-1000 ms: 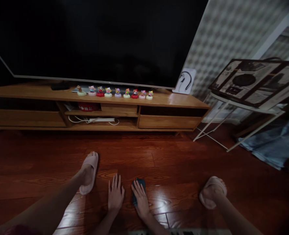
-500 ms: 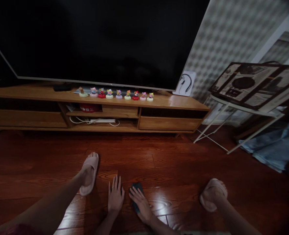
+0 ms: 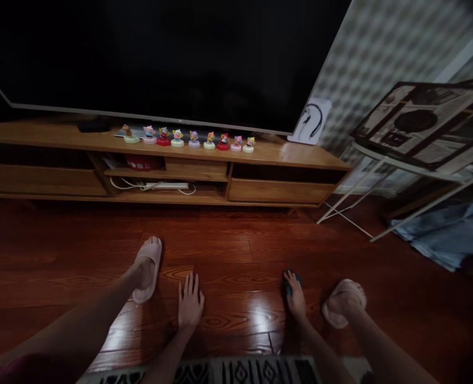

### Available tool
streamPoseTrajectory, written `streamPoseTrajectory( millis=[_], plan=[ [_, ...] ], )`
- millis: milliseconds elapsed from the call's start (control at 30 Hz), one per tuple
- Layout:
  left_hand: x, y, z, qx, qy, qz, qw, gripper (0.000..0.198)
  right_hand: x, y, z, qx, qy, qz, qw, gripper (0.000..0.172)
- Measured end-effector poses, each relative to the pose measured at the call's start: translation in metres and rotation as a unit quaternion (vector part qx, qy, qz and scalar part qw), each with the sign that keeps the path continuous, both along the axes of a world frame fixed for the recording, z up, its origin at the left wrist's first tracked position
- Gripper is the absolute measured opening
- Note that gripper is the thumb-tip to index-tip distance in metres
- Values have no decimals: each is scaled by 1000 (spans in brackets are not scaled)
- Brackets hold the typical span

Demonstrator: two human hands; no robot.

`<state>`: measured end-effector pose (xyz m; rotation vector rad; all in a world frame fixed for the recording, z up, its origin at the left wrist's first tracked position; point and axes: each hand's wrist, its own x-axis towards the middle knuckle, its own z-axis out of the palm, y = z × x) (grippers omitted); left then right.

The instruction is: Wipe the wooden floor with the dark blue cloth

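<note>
My left hand lies flat on the reddish wooden floor, fingers spread, with nothing in it. Further right, my right hand rests on a dark green-blue cloth. Its fingers are bent over the cloth, pressing it to the floor, and most of the cloth is hidden beneath them. Both hands lie between my two feet in pink slippers, the right hand close to the right slipper.
Ahead stands a low wooden TV cabinet with several small figurines and a large television. At the right is a white-legged table bearing a patterned case. A patterned rug lies at the bottom edge.
My right hand has slid right with the cloth, away from my left hand, to beside the right slipper. My left hand stays in place. The view has shifted, showing the rug.
</note>
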<state>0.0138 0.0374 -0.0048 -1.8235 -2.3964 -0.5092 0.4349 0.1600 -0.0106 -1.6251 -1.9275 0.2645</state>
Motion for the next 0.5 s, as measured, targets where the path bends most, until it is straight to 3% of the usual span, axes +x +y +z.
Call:
streamPoseTrajectory(
  millis=[67,133,200,333,433,500],
  plan=[
    [0,-1,2,0,0,-1,1000,59,-28,-3,-7,13,6,-95,995,74],
    [0,-1,4,2,-2,0,1000,59,-75,-12,-8,11,6,-123,992,76],
    [0,-1,4,5,-9,0,1000,59,-130,-27,-7,1,5,-53,999,78],
    [0,-1,4,4,-18,0,1000,59,-215,-68,-2,-36,-15,185,982,94],
    [-1,-1,8,-5,-21,-2,1000,60,-230,-81,7,-45,-48,304,950,95],
    [-1,-1,12,-10,-28,-3,1000,60,-215,-73,13,-38,-65,312,947,86]
  ],
)
